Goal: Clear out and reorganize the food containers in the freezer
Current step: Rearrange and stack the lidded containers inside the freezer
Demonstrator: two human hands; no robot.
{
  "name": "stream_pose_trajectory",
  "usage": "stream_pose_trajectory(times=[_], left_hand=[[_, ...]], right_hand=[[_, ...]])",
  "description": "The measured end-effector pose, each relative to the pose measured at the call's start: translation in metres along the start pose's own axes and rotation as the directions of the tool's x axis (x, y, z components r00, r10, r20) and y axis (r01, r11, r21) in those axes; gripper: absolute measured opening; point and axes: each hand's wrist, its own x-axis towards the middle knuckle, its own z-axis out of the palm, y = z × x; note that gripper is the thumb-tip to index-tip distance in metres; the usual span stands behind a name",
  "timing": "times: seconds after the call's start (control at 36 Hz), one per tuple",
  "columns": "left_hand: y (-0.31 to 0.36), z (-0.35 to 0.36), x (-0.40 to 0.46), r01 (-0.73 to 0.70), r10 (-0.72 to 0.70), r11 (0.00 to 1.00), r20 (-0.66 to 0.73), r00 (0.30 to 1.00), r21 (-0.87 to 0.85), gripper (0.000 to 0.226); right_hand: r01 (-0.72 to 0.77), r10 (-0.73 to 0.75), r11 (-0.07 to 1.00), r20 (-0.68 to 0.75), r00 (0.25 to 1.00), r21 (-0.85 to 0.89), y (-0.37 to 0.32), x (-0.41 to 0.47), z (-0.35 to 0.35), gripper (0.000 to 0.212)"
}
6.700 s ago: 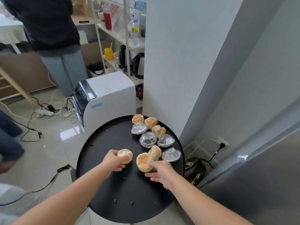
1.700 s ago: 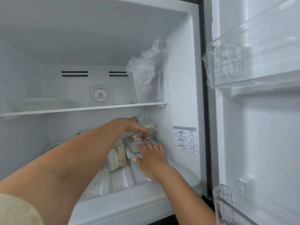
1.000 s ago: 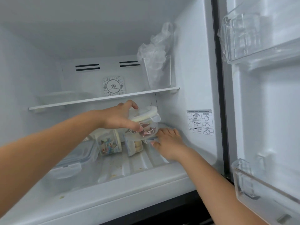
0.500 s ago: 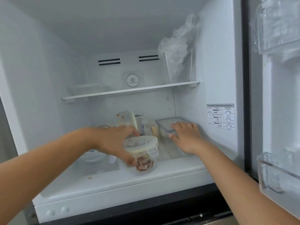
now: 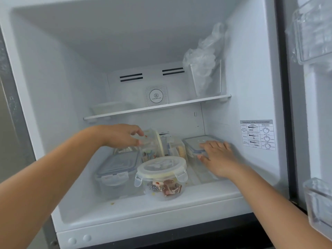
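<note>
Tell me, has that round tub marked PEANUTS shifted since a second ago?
Yes. The PEANUTS tub came forward from deep by the right wall to the front edge of the freezer floor, and the left hand has let go.

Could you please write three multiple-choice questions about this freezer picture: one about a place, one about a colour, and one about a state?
1. Where does the round PEANUTS container stand?
A. On the upper shelf
B. At the front of the freezer floor
C. In the door bin

2. What colour is the lid rim of the container under the right hand?
A. Blue
B. Red
C. Green

3. What is the left hand doing?
A. Hanging idle
B. Pressing the back wall
C. Gripping a container tipped on its side

Answers: 1 B, it sits nearest the front edge. 2 A, the flat rectangular container has a blue rim. 3 C, its fingers curl round the tilted container.
</note>
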Motion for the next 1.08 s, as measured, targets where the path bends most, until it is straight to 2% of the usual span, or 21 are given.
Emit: stream_pose_trajectory(times=[0.08, 0.17, 0.25, 0.33, 0.39, 0.47, 0.61, 0.69, 0.89, 0.97, 1.08], left_hand=[[-0.005, 0.004, -0.004, 0.052, -0.052, 0.997, -0.008, 0.999, 0.053, 0.047], [-0.01, 0.013, -0.012, 0.069, -0.074, 0.993, 0.061, 0.995, 0.092, 0.053], [-0.017, 0.022, -0.023, 0.074, -0.09, 0.993, 0.183, 0.979, 0.089, 0.069], [-0.023, 0.034, -0.032, 0.056, -0.084, 0.987, 0.19, 0.978, 0.149, 0.084], [-0.026, 0.044, -0.035, 0.043, -0.069, 0.984, 0.151, 0.986, 0.174, 0.093], [-0.031, 0.058, -0.037, 0.014, -0.027, 0.983, 0.071, 0.997, 0.181, 0.095], [-0.038, 0.073, -0.039, -0.007, 0.027, 0.977, -0.093, 0.995, 0.215, 0.085], [-0.042, 0.077, -0.039, -0.009, 0.051, 0.977, -0.194, 0.98, 0.212, 0.075], [-0.047, 0.078, -0.045, 0.001, 0.052, 0.98, -0.264, 0.963, 0.199, 0.055], [-0.049, 0.073, -0.047, 0.014, 0.045, 0.985, -0.334, 0.942, 0.173, 0.045], [-0.049, 0.065, -0.047, 0.011, 0.074, 0.983, -0.452, 0.889, 0.182, 0.043]], right_hand=[[-0.003, 0.003, 1.0, 0.004, 1.0, -0.021, 0.001, 0.002, 0.002, 0.048], [-0.013, 0.013, 0.999, 0.0, 1.0, -0.029, 0.001, 0.002, 0.002, 0.048], [-0.025, 0.025, 0.999, -0.007, 1.0, -0.026, 0.001, 0.002, 0.001, 0.047], [-0.034, 0.034, 0.999, 0.001, 0.999, -0.02, -0.001, 0.001, 0.0, 0.048], [-0.039, 0.039, 0.999, 0.003, 0.999, -0.025, -0.002, 0.001, 0.0, 0.048], [-0.037, 0.037, 0.999, 0.009, 0.999, -0.01, -0.002, 0.0, -0.001, 0.048], [-0.045, 0.041, 0.996, 0.05, 0.998, 0.075, -0.004, 0.001, -0.009, 0.052], [-0.03, 0.023, 0.981, 0.043, 0.999, 0.193, -0.014, -0.001, -0.018, 0.054], [0.196, -0.166, 0.89, -0.108, 0.98, 0.411, -0.069, -0.007, -0.05, 0.051], [0.257, -0.234, 0.84, -0.107, 0.966, 0.479, -0.097, -0.004, -0.061, 0.053], [0.298, -0.315, 0.822, -0.048, 0.948, 0.485, -0.131, 0.004, -0.066, 0.058]])
